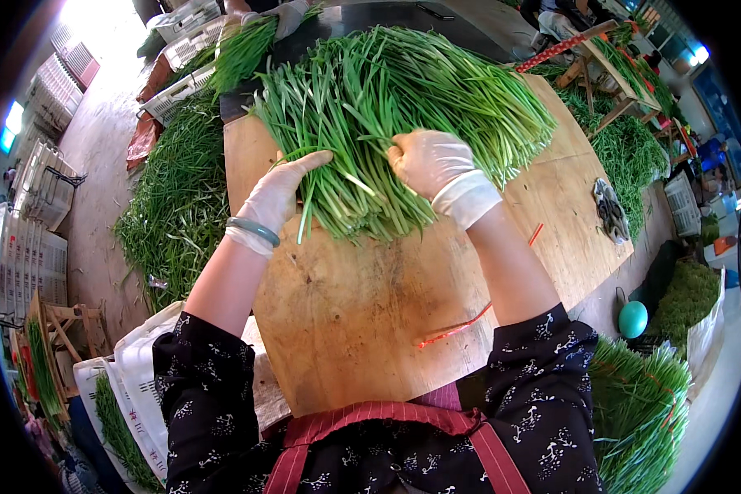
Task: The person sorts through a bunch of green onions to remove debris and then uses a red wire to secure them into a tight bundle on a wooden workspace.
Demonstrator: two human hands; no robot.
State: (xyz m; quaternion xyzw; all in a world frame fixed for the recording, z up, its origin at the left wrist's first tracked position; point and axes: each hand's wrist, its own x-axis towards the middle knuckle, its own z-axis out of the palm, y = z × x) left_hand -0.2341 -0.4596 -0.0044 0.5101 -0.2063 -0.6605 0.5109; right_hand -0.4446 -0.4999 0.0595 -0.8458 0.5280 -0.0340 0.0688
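Note:
A big heap of green garlic chives (436, 90) lies on the wooden board, pale stalk ends toward me and to the right. My right hand (436, 165), in a thin whitish glove, is closed on some of the chives at the heap's near side. At the near left edge, my left hand (284, 191), gloved too and with a grey-green bangle (253, 228) at the wrist, holds stalks under its stretched thumb. Its other fingers are mostly hidden behind the stalks and leaves.
On the board (346, 305) lies a red tie strip (457, 328) near my right forearm. A dark metal object (610, 210) sits at the right edge. Loose greens (181, 206) are piled at left, beside white crates (177, 95). Another person's gloved hand (292, 16) shows at the far side.

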